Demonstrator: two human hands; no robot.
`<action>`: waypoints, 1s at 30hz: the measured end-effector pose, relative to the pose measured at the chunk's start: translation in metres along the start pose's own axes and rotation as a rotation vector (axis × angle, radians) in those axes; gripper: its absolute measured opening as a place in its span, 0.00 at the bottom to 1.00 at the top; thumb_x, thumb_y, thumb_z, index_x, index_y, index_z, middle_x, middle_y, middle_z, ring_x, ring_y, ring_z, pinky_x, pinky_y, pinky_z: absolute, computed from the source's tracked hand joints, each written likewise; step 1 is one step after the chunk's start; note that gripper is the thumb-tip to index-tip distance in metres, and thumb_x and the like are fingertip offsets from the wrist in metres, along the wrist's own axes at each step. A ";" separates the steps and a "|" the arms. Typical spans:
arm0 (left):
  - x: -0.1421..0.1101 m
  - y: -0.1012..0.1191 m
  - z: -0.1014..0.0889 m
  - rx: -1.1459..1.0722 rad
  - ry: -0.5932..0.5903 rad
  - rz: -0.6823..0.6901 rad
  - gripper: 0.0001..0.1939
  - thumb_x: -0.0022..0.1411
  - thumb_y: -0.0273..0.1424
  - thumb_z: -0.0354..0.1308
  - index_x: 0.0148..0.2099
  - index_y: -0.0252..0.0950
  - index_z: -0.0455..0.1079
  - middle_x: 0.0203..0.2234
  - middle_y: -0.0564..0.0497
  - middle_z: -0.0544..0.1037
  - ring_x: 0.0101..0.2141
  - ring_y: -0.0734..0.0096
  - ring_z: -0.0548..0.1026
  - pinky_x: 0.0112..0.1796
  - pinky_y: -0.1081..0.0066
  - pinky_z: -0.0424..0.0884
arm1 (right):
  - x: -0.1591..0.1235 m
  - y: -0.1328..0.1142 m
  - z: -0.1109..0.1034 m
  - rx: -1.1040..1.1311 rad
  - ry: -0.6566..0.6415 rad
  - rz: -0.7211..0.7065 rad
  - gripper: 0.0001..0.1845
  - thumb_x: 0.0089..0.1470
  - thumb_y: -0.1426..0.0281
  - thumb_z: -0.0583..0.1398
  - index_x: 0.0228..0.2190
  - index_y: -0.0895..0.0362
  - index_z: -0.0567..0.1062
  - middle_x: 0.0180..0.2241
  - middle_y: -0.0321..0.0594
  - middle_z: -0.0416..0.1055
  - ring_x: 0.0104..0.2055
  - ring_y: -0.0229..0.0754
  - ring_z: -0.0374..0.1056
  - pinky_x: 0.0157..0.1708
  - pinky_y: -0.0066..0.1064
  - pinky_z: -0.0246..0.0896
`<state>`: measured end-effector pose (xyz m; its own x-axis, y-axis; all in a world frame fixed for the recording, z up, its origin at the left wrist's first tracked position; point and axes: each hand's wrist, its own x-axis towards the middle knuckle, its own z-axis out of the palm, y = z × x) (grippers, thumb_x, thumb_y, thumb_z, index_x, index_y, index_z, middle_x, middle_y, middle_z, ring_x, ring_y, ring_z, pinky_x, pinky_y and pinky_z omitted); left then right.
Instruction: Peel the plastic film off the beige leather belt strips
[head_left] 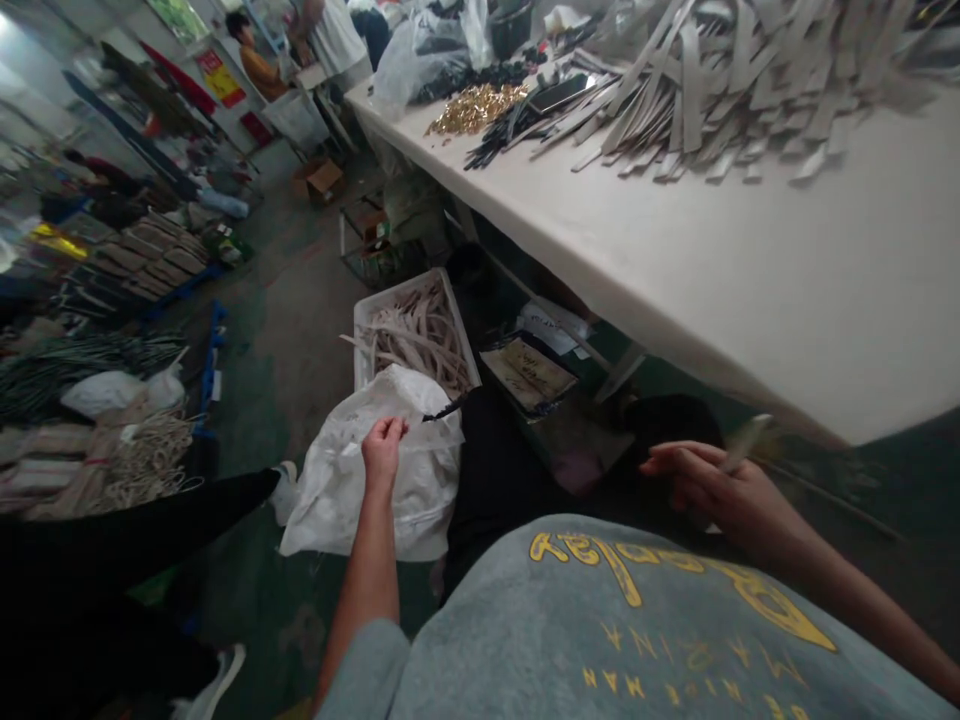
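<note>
Low over the white sack, the left hand has its fingers drawn together. A thin dark strip lies just beyond the fingertips, at the upper right of the sack; whether the hand touches it, I cannot tell. The right hand, well apart on the other side of the body, is closed round a slim pale tool whose end sticks up past the fingers; the rest of it is hidden.

Behind the sack, partly covered by it, stands a white bin of loose greyish strips, a few hanging over its left edge. Beside the bin, near the counter's legs, lies a flat package with a brownish face and dark edges.

Along the far part of the counter sit a large heap of pale strips, some dark strips, a pile of small gold pieces and a clear plastic bag. At left, a dark trouser leg of another person reaches toward the sack, and bundles of cord lie beyond it.
</note>
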<state>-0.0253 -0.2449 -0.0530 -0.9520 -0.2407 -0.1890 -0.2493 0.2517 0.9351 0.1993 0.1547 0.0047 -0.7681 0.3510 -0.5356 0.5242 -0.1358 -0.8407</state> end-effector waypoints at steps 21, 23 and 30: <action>-0.070 -0.015 0.078 -0.737 -0.072 -0.683 0.08 0.66 0.23 0.56 0.33 0.32 0.73 0.24 0.52 0.79 0.25 0.78 0.78 0.27 0.80 0.73 | 0.032 0.054 0.020 0.020 -0.335 -0.048 0.32 0.56 0.44 0.56 0.45 0.59 0.73 0.38 0.46 0.75 0.25 0.35 0.63 0.31 0.33 0.66; -0.082 -0.005 0.085 -0.754 -0.126 -0.650 0.06 0.64 0.23 0.58 0.33 0.32 0.73 0.26 0.51 0.80 0.28 0.75 0.79 0.30 0.77 0.74 | 0.031 0.049 0.021 0.028 -0.307 -0.082 0.30 0.58 0.45 0.54 0.43 0.60 0.74 0.36 0.45 0.76 0.25 0.35 0.63 0.30 0.32 0.65; -0.123 0.036 0.129 -0.829 -0.387 -0.562 0.09 0.50 0.27 0.71 0.30 0.34 0.73 0.26 0.54 0.80 0.29 0.74 0.78 0.37 0.71 0.76 | 0.024 0.023 0.027 -0.033 -0.444 -0.138 0.30 0.57 0.44 0.54 0.35 0.60 0.75 0.30 0.41 0.75 0.19 0.32 0.60 0.21 0.27 0.57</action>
<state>0.0595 -0.0853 -0.0349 -0.7662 0.2257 -0.6016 -0.6094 -0.5522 0.5689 0.1829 0.1352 -0.0302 -0.9106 -0.0680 -0.4076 0.4123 -0.0836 -0.9072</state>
